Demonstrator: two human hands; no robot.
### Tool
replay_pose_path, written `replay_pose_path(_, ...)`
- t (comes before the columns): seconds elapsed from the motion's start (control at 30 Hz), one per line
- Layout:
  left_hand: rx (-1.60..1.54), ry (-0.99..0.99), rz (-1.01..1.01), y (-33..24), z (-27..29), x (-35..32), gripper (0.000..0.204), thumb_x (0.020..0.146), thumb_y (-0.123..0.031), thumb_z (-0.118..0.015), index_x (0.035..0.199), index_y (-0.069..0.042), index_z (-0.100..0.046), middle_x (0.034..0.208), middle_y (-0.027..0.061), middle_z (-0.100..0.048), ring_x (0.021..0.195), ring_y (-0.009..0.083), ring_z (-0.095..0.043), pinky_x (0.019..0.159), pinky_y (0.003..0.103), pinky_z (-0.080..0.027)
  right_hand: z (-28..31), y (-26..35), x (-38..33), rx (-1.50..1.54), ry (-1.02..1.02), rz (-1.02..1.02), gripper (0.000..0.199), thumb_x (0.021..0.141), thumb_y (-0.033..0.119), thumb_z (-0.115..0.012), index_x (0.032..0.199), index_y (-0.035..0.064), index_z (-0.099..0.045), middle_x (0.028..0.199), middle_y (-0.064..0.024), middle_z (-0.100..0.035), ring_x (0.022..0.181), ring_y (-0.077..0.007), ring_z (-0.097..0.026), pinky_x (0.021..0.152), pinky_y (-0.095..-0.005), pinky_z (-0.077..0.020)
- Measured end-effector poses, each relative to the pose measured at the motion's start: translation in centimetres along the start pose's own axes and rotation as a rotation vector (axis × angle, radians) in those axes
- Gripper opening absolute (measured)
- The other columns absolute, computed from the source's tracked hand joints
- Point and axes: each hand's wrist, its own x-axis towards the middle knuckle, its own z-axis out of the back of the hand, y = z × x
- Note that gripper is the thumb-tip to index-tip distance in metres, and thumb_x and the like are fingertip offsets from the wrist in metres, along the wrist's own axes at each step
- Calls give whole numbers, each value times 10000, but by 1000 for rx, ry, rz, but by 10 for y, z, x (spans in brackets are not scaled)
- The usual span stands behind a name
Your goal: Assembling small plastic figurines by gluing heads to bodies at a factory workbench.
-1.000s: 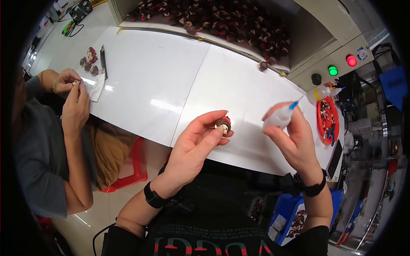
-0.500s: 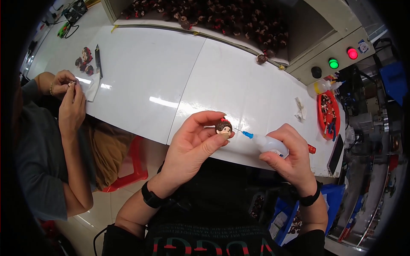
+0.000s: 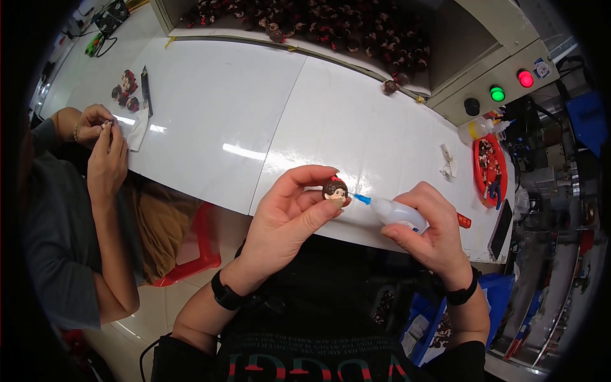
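Between the thumb and fingers of my left hand (image 3: pixel 286 207) is a small doll head (image 3: pixel 335 189) with brown hair, a pale face and a red piece on top. My right hand (image 3: pixel 433 229) is wrapped round a translucent white squeeze bottle (image 3: pixel 398 215). The bottle lies tilted in the grip, its blue needle tip (image 3: pixel 361 198) pointing left. The thin needle reaches the right side of the doll head; whether it touches cannot be made out. Both hands are above the near edge of the white table (image 3: pixel 210 89).
A machine opening full of doll heads (image 3: pixel 318 25) stands at the back, with a lit control panel (image 3: pixel 496 94). At right are a red basket (image 3: pixel 506 172) of small parts, a phone (image 3: pixel 501 230) and crumpled tissue (image 3: pixel 448 162). A co-worker's hands (image 3: pixel 107 137) are at left.
My right hand has shifted slightly left with the bottle, so the needle tip is now closer to the doll head. My left hand is nearly still.
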Motion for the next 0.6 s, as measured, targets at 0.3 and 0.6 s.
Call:
replay_pose_path(0.3,-12,-1,15,-2,-2,0,364,929,-9,-559,1265,30,-423,1119,101,-583,1076,165,-592,947,289,-482,0,1,1,-38,-5,3,326,713,231,-816,924,37,-660,758,-72,-573,658,-192,-547,563,-288,-426)
replay_pose_path(0.6,-16,-3,46,-5,-2,1,372,930,-22,-565,1273,38,-435,1096,96,-597,1057,161,-601,935,281,-485,8,10,6,-168,-15,45,323,692,236,-827,867,30,-652,711,-72,-537,609,-200,-530,516,-295,-412)
